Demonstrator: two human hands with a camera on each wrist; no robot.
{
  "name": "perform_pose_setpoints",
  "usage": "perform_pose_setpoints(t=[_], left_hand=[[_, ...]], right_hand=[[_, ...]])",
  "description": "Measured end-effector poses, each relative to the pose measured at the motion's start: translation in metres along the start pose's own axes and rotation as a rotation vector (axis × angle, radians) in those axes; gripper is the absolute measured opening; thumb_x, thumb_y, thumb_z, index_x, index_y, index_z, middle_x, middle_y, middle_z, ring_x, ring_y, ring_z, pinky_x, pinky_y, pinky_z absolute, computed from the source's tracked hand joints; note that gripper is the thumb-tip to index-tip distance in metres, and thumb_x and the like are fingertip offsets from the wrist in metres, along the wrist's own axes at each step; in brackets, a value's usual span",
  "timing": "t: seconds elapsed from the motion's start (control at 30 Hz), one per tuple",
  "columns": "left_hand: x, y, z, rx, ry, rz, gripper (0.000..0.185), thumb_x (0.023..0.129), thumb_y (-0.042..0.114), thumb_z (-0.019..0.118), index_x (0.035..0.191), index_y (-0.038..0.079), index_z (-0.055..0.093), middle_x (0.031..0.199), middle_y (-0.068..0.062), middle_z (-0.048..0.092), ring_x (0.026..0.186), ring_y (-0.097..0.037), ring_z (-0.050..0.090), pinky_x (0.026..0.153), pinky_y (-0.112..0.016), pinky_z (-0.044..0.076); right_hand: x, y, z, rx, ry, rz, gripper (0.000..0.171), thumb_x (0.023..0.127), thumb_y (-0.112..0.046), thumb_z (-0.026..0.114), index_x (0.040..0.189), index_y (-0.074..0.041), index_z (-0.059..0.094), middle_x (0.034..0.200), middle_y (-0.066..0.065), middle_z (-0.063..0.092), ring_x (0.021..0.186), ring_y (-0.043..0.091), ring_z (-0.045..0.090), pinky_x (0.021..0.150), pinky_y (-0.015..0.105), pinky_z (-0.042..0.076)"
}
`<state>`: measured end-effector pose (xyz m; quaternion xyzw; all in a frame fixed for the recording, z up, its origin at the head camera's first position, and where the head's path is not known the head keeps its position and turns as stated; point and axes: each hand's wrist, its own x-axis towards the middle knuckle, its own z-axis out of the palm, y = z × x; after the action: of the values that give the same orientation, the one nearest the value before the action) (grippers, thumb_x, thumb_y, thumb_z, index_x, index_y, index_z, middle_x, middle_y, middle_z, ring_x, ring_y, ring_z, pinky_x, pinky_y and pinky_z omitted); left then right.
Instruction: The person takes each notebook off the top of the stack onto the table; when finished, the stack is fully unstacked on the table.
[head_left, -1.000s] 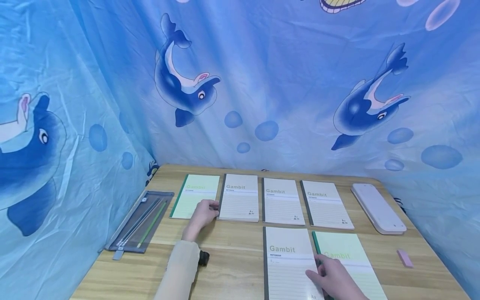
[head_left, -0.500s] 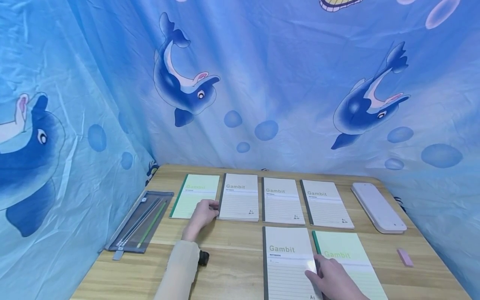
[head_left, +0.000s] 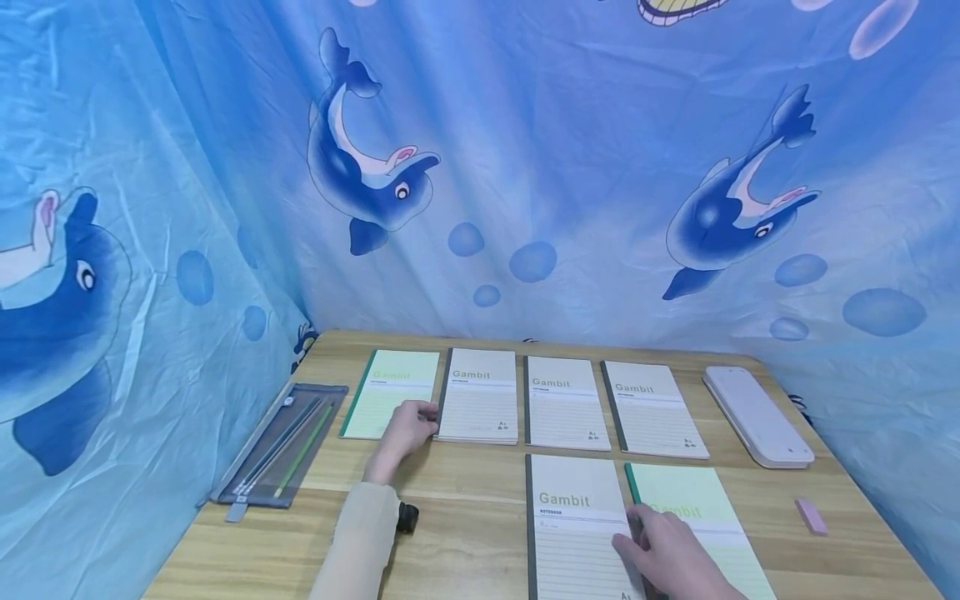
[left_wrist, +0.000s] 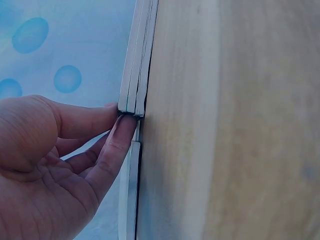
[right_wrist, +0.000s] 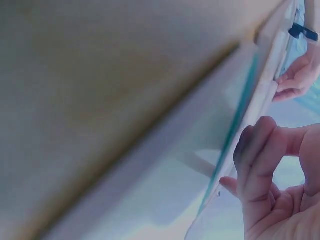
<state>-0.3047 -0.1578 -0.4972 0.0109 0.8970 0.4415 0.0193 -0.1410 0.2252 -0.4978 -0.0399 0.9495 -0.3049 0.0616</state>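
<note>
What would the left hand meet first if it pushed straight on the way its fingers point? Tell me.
The left hand already has its fingertips at the near corner of the grey-spined notebook, second in the far row. Pushed on, it would probably meet that notebook first, though the green notebook lies right beside it.

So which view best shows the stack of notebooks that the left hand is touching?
The left wrist view: it shows the stack of notebooks edge-on, three thick, with the left hand at its corner. The head view shows only the stack's top cover beside a green notebook. In the right wrist view I cannot make the stack out.
</note>
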Motion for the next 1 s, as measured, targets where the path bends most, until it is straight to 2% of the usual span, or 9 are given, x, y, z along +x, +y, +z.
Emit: perform_pose_setpoints(t=[0.1, 0.23, 0.37, 0.47, 0.77, 1.0], left_hand=[[0.000, 0.000, 0.000, -0.012, 0.001, -0.004, 0.034, 0.086, -0.006, 0.066, 0.121, -0.007, 0.065, 0.111, -0.019, 0.069, 0.107, -0.034, 0.064, 0.094, -0.047, 0.051], [-0.001, 0.001, 0.000, -0.014, -0.002, -0.004, 0.034, 0.087, -0.006, 0.065, 0.120, -0.007, 0.065, 0.111, -0.019, 0.069, 0.107, -0.034, 0.064, 0.094, -0.047, 0.051], [-0.001, 0.001, 0.000, -0.008, 0.001, -0.001, 0.033, 0.087, -0.006, 0.065, 0.120, -0.008, 0.066, 0.111, -0.019, 0.069, 0.107, -0.034, 0.064, 0.095, -0.048, 0.051], [-0.001, 0.000, 0.000, -0.009, 0.003, -0.008, 0.033, 0.087, -0.006, 0.065, 0.120, -0.007, 0.066, 0.111, -0.019, 0.069, 0.107, -0.034, 0.064, 0.095, -0.047, 0.051], [-0.001, -0.002, 0.001, -0.002, -0.002, -0.011, 0.034, 0.087, -0.005, 0.066, 0.122, -0.007, 0.065, 0.111, -0.017, 0.069, 0.105, -0.032, 0.064, 0.093, -0.047, 0.052], [0.000, -0.001, 0.000, 0.000, -0.002, 0.000, 0.035, 0.087, -0.004, 0.066, 0.122, -0.007, 0.065, 0.111, -0.018, 0.069, 0.105, -0.033, 0.064, 0.093, -0.047, 0.052]], right_hand=[[0.003, -0.002, -0.005, -0.016, 0.043, -0.055, 0.038, 0.090, -0.023, 0.074, 0.113, 0.006, 0.065, 0.057, -0.008, 0.054, 0.047, 0.008, 0.050, 0.045, 0.024, 0.043], [0.011, -0.004, -0.012, -0.050, 0.098, -0.130, 0.034, 0.092, -0.021, 0.071, 0.114, 0.004, 0.066, 0.054, -0.012, 0.049, 0.044, 0.005, 0.045, 0.043, 0.022, 0.041], [0.027, -0.007, -0.019, -0.047, 0.128, -0.163, 0.033, 0.093, -0.022, 0.071, 0.114, 0.003, 0.067, 0.053, -0.012, 0.048, 0.041, 0.006, 0.042, 0.041, 0.023, 0.038], [0.043, -0.011, -0.024, -0.011, 0.123, -0.179, 0.033, 0.094, -0.022, 0.070, 0.115, 0.004, 0.066, 0.056, -0.009, 0.052, 0.040, 0.008, 0.045, 0.040, 0.024, 0.038], [0.091, -0.033, -0.027, 0.104, 0.119, -0.138, 0.028, 0.093, -0.024, 0.072, 0.108, 0.000, 0.069, 0.069, 0.002, 0.061, 0.048, 0.017, 0.057, 0.044, 0.028, 0.044], [0.128, -0.046, -0.017, 0.205, 0.092, -0.100, 0.027, 0.094, -0.025, 0.071, 0.106, -0.001, 0.069, 0.077, 0.006, 0.063, 0.052, 0.020, 0.060, 0.049, 0.030, 0.049]])
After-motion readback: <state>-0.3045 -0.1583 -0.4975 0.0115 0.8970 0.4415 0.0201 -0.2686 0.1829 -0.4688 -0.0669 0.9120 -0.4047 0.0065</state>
